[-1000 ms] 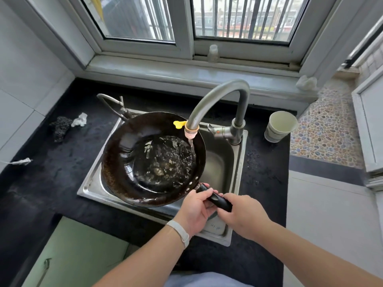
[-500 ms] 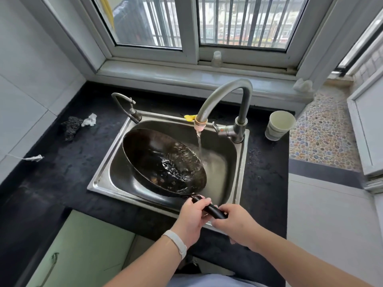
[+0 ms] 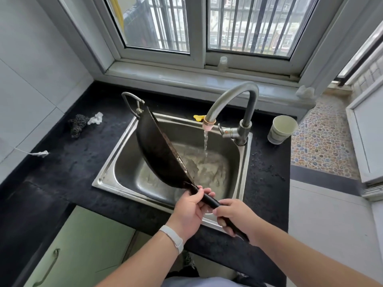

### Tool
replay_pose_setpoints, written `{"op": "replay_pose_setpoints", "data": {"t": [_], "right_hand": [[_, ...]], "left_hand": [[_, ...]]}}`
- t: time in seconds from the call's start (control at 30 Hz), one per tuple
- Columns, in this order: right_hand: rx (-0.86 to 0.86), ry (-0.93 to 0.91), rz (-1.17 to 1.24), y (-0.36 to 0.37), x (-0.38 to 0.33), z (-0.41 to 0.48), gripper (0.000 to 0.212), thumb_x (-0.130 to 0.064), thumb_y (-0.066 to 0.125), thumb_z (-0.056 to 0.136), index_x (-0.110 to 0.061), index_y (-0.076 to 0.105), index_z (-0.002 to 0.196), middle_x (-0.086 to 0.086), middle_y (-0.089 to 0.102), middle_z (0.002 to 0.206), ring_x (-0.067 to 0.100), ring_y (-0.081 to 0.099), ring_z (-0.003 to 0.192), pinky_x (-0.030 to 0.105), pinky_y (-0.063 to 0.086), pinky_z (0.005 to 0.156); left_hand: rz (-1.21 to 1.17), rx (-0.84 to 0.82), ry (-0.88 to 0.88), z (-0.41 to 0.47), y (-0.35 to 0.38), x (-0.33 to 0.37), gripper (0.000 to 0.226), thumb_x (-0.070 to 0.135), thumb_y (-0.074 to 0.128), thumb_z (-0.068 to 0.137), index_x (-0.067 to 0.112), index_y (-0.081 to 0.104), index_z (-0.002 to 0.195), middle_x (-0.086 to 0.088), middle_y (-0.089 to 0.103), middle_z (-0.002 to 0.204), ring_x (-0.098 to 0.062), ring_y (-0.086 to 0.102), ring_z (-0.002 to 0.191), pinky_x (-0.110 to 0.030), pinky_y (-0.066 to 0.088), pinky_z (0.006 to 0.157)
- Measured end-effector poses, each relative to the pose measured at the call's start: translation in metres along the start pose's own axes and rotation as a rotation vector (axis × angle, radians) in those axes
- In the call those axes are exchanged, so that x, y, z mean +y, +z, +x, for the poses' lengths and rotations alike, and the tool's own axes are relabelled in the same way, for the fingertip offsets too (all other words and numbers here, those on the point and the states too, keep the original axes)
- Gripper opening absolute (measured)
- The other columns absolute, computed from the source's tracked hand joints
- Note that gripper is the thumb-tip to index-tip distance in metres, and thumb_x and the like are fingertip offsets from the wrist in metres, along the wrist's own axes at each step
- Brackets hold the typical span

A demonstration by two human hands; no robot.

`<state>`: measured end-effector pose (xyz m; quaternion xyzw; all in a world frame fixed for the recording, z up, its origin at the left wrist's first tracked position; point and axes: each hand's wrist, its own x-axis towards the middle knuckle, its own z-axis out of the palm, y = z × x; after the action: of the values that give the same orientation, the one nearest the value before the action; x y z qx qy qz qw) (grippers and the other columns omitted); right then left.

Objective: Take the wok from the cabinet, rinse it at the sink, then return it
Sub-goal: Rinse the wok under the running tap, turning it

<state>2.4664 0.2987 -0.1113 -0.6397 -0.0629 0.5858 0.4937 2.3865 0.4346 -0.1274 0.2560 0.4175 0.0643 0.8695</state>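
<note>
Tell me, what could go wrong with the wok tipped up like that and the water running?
1. The wok stands on edge over the sink, held only by its handle in the left hand and right hand. If the handle is wet, it might twist or slip and bang down.
2. Water from the tap falls beside the wok, not on it, so it is wasted and may splash the counter.
3. Turning the wok level could knock the tap.

The tilted wok [image 3: 157, 152] shows no inside and hides part of the sink [image 3: 105, 172].
</note>
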Motion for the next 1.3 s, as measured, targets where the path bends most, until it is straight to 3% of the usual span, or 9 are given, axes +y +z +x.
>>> {"op": "replay_pose_setpoints", "data": {"t": [0.17,0.3,0.37,0.47,0.57,0.73,0.9,1.07,1.3], "right_hand": [[0.006,-0.046,-0.108,-0.005,0.000,0.004,0.006,-0.009,0.057,0.096,-0.006,0.062,0.095,0.006,0.054,0.062,0.016,0.044,0.040,0.025,0.036,0.038],[0.069,-0.044,-0.390,-0.005,-0.005,0.006,0.011,-0.024,0.052,0.101,-0.020,0.061,0.105,0.003,0.060,0.077,0.017,0.054,0.057,0.032,0.052,0.052],[0.178,-0.054,-0.684,0.003,-0.006,0.009,0.018,-0.033,0.045,0.103,-0.021,0.055,0.111,0.003,0.064,0.086,0.020,0.058,0.067,0.041,0.054,0.063],[0.382,-0.132,-1.163,0.022,-0.002,0.013,0.027,-0.043,0.035,0.106,-0.019,0.044,0.116,-0.003,0.057,0.087,0.024,0.055,0.070,0.035,0.047,0.062],[0.364,-0.133,-1.123,0.026,0.007,0.016,0.032,-0.047,0.041,0.104,-0.018,0.045,0.116,-0.002,0.054,0.087,0.022,0.053,0.071,0.033,0.043,0.062],[0.320,-0.174,-1.018,0.003,0.020,0.013,0.029,-0.046,0.051,0.100,-0.020,0.054,0.113,0.000,0.064,0.084,0.024,0.064,0.073,0.032,0.045,0.060],[0.308,-0.229,-0.957,-0.010,0.014,0.014,0.026,-0.043,0.057,0.097,-0.024,0.059,0.115,0.000,0.068,0.083,0.018,0.060,0.066,0.029,0.046,0.059],[0.290,-0.231,-0.809,-0.010,0.014,0.015,0.019,-0.039,0.061,0.096,-0.025,0.062,0.109,-0.003,0.065,0.075,0.013,0.057,0.059,0.029,0.047,0.057],[0.279,-0.226,-0.597,-0.012,0.011,0.015,0.011,-0.028,0.061,0.096,-0.026,0.065,0.107,0.002,0.066,0.071,0.015,0.061,0.048,0.041,0.059,0.056]], "left_hand": [[0.137,0.043,0.051,0.006,0.008,0.000,0.005,0.000,0.047,0.101,0.004,0.051,0.101,-0.014,0.061,0.095,-0.025,0.067,0.090,-0.035,0.058,0.077],[0.214,0.104,0.098,0.012,0.010,-0.004,0.004,0.001,0.052,0.099,0.003,0.054,0.102,-0.013,0.060,0.095,-0.024,0.065,0.090,-0.037,0.057,0.082],[0.222,0.131,0.101,0.016,0.011,-0.004,0.007,0.004,0.054,0.099,0.003,0.054,0.106,-0.012,0.060,0.090,-0.023,0.064,0.085,-0.038,0.056,0.083],[0.236,0.171,0.073,0.019,0.011,-0.006,0.015,0.009,0.057,0.099,0.001,0.055,0.111,-0.009,0.060,0.085,-0.022,0.063,0.080,-0.036,0.055,0.076],[0.298,0.203,0.059,0.018,0.006,-0.012,0.020,0.013,0.060,0.097,0.001,0.055,0.112,-0.012,0.062,0.090,-0.024,0.066,0.081,-0.033,0.055,0.067],[0.247,0.169,0.069,0.012,0.003,-0.023,0.025,0.006,0.061,0.095,0.000,0.054,0.118,-0.018,0.065,0.107,-0.028,0.069,0.095,-0.039,0.058,0.084],[0.048,0.079,0.042,0.008,0.007,-0.019,0.026,0.000,0.056,0.097,0.003,0.054,0.122,-0.014,0.064,0.101,-0.024,0.068,0.096,-0.043,0.056,0.089],[-0.053,0.028,0.006,0.007,0.006,-0.013,0.031,0.013,0.048,0.103,0.003,0.052,0.131,-0.013,0.066,0.108,-0.027,0.065,0.106,-0.046,0.053,0.094],[-0.059,0.037,0.000,0.005,0.020,-0.007,0.029,0.015,0.046,0.104,0.009,0.053,0.131,-0.013,0.068,0.110,-0.026,0.066,0.104,-0.038,0.058,0.077]]}}
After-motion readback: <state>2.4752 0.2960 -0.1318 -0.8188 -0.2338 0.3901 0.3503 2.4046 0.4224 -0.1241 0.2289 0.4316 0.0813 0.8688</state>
